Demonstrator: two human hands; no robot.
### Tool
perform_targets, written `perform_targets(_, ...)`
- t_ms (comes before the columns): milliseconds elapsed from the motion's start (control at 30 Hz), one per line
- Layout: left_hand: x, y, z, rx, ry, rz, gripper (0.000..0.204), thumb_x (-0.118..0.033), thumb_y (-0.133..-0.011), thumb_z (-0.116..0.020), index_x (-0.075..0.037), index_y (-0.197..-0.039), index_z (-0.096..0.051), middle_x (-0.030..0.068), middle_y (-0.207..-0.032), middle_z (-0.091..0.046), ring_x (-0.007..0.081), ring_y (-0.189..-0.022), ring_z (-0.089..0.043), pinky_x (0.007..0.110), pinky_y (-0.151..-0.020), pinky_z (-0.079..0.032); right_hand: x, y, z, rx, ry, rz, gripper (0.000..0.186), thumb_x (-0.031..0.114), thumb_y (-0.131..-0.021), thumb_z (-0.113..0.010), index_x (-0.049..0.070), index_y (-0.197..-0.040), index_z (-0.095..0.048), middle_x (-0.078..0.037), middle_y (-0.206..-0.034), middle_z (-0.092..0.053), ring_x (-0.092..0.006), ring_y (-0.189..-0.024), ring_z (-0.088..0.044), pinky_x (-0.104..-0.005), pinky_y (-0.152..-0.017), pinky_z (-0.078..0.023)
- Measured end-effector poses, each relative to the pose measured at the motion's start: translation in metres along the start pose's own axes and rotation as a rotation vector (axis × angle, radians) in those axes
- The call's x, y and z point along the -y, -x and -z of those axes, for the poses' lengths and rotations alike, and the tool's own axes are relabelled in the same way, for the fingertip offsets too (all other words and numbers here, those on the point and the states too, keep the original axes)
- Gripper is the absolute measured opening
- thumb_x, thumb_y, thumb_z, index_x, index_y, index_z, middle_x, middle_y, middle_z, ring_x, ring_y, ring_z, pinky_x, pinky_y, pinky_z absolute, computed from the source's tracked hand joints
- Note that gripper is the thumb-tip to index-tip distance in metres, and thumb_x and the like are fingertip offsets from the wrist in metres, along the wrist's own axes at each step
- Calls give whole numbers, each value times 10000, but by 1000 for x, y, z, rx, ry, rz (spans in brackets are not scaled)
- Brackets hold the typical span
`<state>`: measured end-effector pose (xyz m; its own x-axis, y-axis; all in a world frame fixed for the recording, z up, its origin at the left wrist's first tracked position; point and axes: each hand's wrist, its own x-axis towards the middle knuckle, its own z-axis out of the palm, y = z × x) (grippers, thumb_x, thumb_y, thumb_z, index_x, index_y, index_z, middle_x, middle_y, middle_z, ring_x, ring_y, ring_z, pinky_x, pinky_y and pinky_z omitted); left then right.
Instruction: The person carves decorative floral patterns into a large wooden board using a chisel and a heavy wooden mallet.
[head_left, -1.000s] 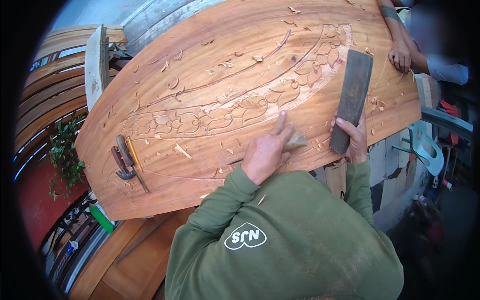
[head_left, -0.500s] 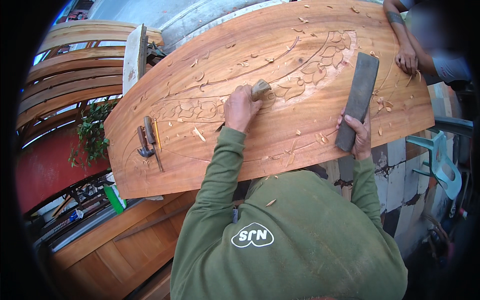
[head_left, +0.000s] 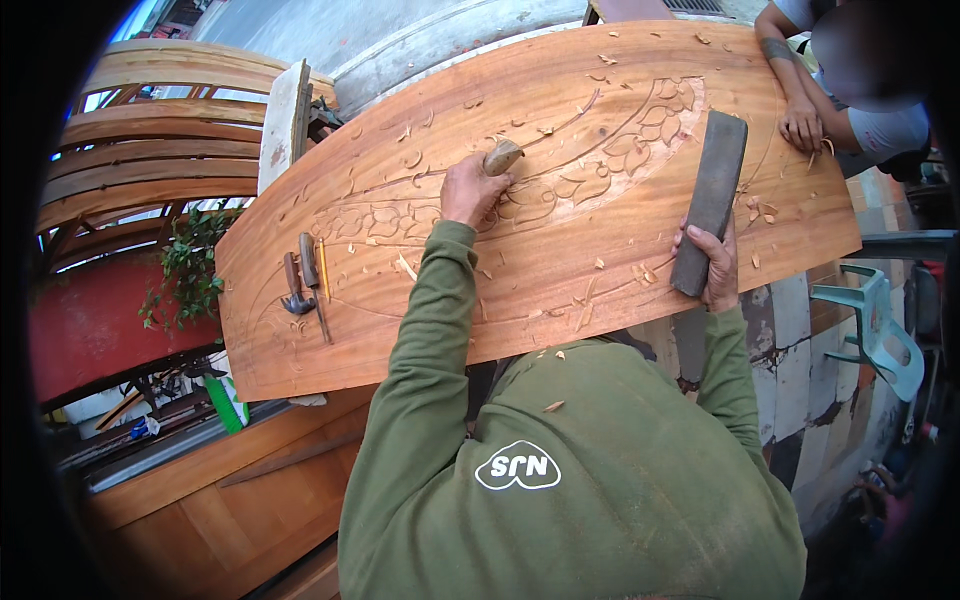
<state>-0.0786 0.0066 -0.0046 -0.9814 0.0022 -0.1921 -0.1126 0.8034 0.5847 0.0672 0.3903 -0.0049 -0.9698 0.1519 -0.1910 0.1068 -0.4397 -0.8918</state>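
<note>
My left hand (head_left: 470,192) is closed around the wooden handle of a carving chisel (head_left: 503,157), its butt sticking up past the thumb; the blade is hidden by the hand. Beneath it lies a large reddish-brown wooden panel (head_left: 560,275), rounded at the far side, with carved leaves and flowers (head_left: 628,150) along a curved band. In my right hand (head_left: 719,265), near the panel's front edge, a long dark rectangular block (head_left: 712,190) is gripped at its lower end and stands up at a slant.
On the panel's left lie a claw hammer (head_left: 296,290), a second dark-handled tool (head_left: 309,265) and a yellow pencil (head_left: 323,262), among scattered shavings. Another person's hand (head_left: 802,122) rests at the far right. A light-blue plastic chair (head_left: 878,325) stands right; slatted woodwork (head_left: 165,150) rises left.
My left hand, with the chisel, has shifted a little farther away and leftward over the carving. My right hand still holds the block in nearly the same place.
</note>
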Motion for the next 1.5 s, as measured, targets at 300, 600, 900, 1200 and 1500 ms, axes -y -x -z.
perform_targets(300,4,7,11,-312,-91,-297,364,-243,-860,-839,-86,-1155,-697,151,-1093,-726,390,-977,-725,501,-836,-582,-4,5,1,-168,47,47,478,149,-942,-751,49,-1341,-506,-114,-1068,-662,-196,-844,-707,-350,-717,-625)
perform_targets(600,-7,-2,-19,57,-64,-445,355,-294,-814,-801,-66,-1076,-728,223,-991,-741,420,-955,-718,500,-815,-556,-13,16,-16,-359,87,205,520,137,-920,-780,57,-1330,-471,-99,-978,-645,-199,-772,-710,-354,-677,-629)
perform_targets(900,-2,1,-14,15,-52,-552,301,-261,-813,-827,-49,-955,-667,201,-970,-709,440,-931,-691,518,-792,-537,-20,23,-23,-442,51,358,523,133,-925,-762,53,-1347,-463,-119,-997,-659,-211,-778,-708,-367,-683,-636)
perform_targets(1200,-8,-1,4,190,-14,-726,301,-263,-812,-843,-60,-952,-670,147,-957,-660,387,-928,-677,500,-777,-537,-22,21,-17,-409,78,334,481,169,-961,-726,51,-1346,-465,-139,-1050,-650,-223,-856,-700,-380,-735,-616)
perform_targets(1500,-10,-16,-4,223,-22,-689,295,-266,-817,-843,-64,-942,-667,171,-937,-689,412,-906,-686,511,-759,-535,-21,20,-20,-423,37,339,490,156,-936,-752,51,-1327,-476,-130,-1016,-672,-221,-816,-712,-388,-694,-632)
